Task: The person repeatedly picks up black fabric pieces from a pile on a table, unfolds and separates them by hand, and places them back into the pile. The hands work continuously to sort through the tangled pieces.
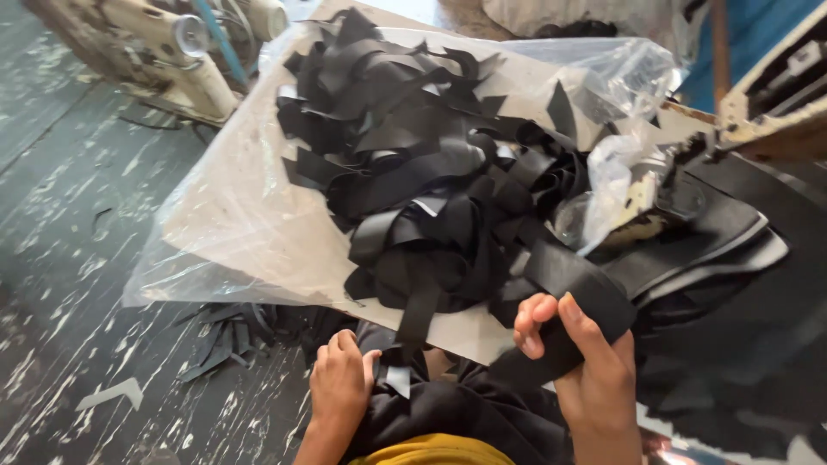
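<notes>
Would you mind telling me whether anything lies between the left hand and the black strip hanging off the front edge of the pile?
Nothing visible does. The left hand rests on dark cloth in the lap, right beside the lower end of the hanging black strip. The right hand grips a separate wide black strip.

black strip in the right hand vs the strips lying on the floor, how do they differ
The black strip in the right hand is broad and held up, gripped by the fingers; the strips on the floor are narrower and lie loose in a scattered heap. The held strip runs up toward the pile on the table; the floor strips sit below the table's edge. Both are flat, black cut pieces.
</notes>
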